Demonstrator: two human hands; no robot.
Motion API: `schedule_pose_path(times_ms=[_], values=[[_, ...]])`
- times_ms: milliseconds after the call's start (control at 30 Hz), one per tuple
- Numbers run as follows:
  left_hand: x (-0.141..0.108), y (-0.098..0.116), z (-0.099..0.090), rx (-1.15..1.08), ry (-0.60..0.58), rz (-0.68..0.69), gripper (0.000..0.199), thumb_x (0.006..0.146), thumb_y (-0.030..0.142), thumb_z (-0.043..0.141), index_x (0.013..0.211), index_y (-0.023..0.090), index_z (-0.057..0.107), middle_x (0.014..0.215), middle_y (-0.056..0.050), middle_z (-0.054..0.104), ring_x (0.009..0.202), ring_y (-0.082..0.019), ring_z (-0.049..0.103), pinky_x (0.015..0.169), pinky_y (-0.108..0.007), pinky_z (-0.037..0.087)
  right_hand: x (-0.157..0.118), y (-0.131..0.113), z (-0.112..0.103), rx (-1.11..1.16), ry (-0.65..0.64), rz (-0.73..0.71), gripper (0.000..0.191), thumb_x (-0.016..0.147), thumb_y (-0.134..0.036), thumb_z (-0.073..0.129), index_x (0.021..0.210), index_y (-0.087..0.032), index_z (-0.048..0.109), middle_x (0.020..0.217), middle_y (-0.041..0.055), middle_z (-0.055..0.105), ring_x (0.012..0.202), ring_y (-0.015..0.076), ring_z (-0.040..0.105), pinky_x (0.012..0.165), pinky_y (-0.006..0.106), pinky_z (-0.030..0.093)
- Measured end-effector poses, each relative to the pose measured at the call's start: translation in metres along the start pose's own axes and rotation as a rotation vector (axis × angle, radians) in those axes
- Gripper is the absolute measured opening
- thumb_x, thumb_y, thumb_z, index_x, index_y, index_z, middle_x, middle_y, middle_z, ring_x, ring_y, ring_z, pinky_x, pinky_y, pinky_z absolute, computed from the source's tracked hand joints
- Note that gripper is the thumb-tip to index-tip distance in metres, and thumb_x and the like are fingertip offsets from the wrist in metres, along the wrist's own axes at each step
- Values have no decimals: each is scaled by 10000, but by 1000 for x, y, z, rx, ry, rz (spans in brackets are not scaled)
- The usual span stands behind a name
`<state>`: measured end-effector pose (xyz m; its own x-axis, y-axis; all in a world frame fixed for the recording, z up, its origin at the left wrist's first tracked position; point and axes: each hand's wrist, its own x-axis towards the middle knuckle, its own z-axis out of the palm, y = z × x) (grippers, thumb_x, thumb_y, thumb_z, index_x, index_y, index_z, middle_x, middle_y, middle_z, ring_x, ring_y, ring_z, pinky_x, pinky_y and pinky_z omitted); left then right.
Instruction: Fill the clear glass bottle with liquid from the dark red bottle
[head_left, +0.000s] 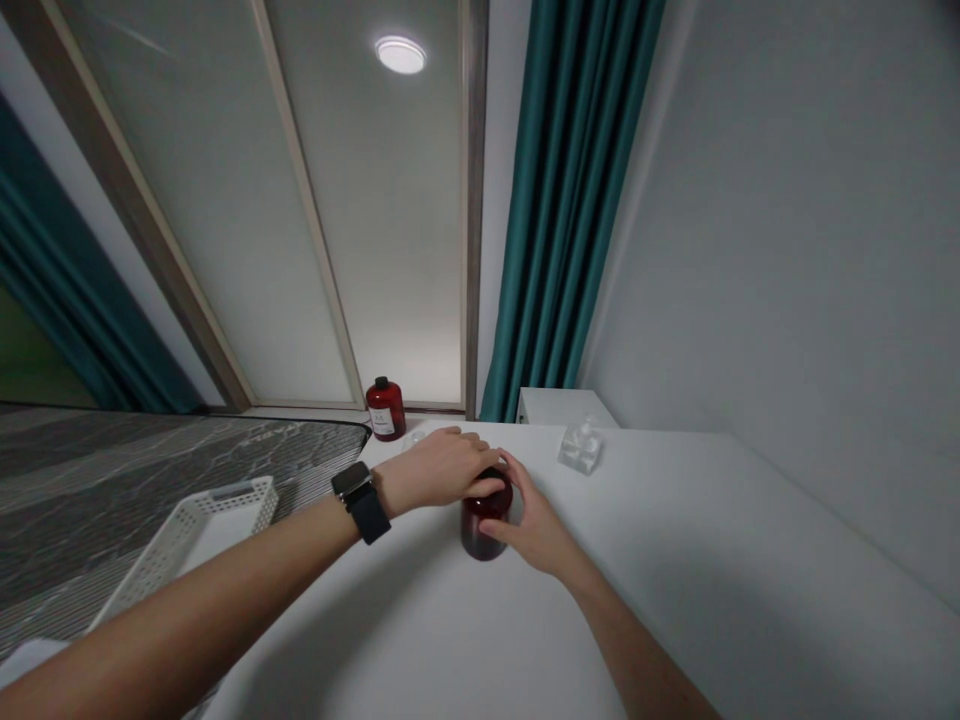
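A dark red bottle [482, 541] stands upright on the white table [420, 640], between my two hands. My left hand [444, 468], with a black watch on its wrist, lies over the bottle's top with its fingers curled down; it hides the neck and any cap. Around the right side of the bottle, my right hand [538, 528] wraps its thumb and fingers, holding the body. Another red bottle [385, 410], with a black cap and white label, is at the table's far left edge. To the far right sits a clear square-cut glass bottle [580, 448].
Partly behind my left hand is a small clear item [412, 439], too small to name. A white perforated basket [191, 530] is beside the table on the left. Past the far edge are a white cabinet [566, 405], a teal curtain [574, 200] and frosted sliding doors [382, 230].
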<state>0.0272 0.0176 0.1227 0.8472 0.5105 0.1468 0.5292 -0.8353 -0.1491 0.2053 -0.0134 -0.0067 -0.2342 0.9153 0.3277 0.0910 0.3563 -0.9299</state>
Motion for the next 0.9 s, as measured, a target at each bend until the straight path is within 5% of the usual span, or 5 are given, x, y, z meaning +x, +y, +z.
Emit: schedule_pose_path(times_ms=[267,500,733,900], values=[[1,-8,-3,-170,-43,142,250,1004,359,518,1029,154,658,946,-84,719,845,-225,650,778,-313,456,2,-10,-2,0,-52,-29,842,697,-130,781,1446,-279,425,1498,74,506,1429,282,419,1210,534,281],[-5,-14,4,-205,-5,83,314,991,446,515,992,163,653,914,-74,683,824,-226,624,759,-321,455,2,-6,-2,50,-58,-23,825,694,-170,817,1419,-268,436,1486,90,510,1410,276,438,1212,523,277],[-29,-7,28,-556,211,-24,291,1017,347,452,1240,217,587,1214,-98,630,1159,-256,546,1051,-438,424,1,6,-7,44,-92,3,931,739,-227,807,1511,-308,294,1580,90,382,1476,266,334,1231,527,220],[-41,5,53,-795,321,-81,410,1002,350,457,1401,259,478,1405,-109,554,1295,-278,501,1115,-503,390,3,13,-14,-61,-47,-51,1000,696,-275,851,1518,-328,285,1526,89,429,1420,293,401,1206,552,246]])
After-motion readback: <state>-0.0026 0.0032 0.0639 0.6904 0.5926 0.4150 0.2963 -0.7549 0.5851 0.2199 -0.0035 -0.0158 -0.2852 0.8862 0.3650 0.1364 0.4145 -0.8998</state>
